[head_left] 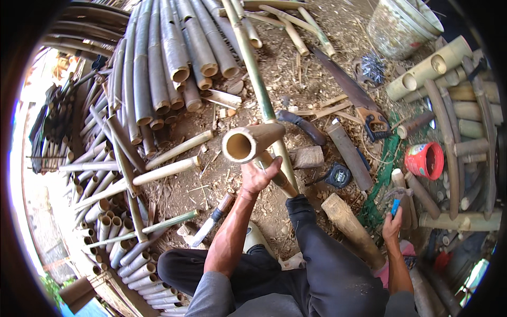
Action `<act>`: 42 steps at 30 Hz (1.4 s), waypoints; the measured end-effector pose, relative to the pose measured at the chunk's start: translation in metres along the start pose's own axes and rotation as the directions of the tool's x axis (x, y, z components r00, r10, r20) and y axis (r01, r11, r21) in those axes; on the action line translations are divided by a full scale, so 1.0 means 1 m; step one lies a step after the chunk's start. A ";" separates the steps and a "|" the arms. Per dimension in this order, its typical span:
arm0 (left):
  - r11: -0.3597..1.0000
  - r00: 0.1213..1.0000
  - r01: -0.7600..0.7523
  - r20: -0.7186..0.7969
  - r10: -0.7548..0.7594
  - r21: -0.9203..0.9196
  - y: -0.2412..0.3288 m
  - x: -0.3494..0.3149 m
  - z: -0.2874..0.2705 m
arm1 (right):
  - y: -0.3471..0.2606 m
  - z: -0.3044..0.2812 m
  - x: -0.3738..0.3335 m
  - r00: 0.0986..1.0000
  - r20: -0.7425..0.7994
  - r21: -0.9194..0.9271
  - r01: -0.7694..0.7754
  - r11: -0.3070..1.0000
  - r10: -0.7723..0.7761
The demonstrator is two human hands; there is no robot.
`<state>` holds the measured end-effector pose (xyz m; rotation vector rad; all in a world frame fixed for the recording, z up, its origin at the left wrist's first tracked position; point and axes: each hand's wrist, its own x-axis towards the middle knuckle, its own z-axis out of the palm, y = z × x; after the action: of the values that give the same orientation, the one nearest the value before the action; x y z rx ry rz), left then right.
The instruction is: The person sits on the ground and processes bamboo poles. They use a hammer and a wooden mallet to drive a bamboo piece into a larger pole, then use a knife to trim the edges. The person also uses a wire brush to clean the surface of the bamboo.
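Note:
My left hand (257, 177) grips a short, thick bamboo tube (269, 136), its hollow end turned up toward me. A thinner bamboo stick (282, 179) slants down from beneath the tube toward my foot; whether the two are joined is hidden by my hand. Off to the right, my right hand (392, 224) is closed round the blue handle of what looks like a hammer (395, 205), its grey head near some upright bamboo pieces. A long green bamboo pole (257, 79) runs behind the tube. The knife (211, 222) lies on the ground left of my legs.
Bamboo poles (142, 68) are piled at the far left, with cut tubes below them. A handsaw (359, 100), a tape measure (337, 175), a red pot (424, 160) and a thick wooden post (351, 227) lie or stand to the right. At the back stands a dirty bucket (398, 31).

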<state>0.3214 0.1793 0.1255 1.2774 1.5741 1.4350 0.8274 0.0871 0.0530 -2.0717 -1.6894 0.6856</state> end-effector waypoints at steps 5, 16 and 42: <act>0.999 0.999 0.030 0.028 -0.031 0.015 0.002 0.002 -0.006 | -0.141 -0.043 0.030 0.858 0.063 0.013 0.511 0.860 -0.510; 0.997 0.999 0.018 0.047 -0.014 -0.080 -0.019 0.006 -0.004 | -0.292 0.042 0.030 0.753 0.622 0.670 -0.369 0.644 -0.215; 0.992 0.994 -0.034 0.109 0.020 0.124 -0.007 0.012 0.001 | -0.293 0.173 0.018 0.749 0.611 0.480 -0.091 0.873 -0.257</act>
<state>0.3167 0.1909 0.1203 1.4299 1.6008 1.2779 0.4962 0.1629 0.0784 -1.4450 -1.6686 1.7751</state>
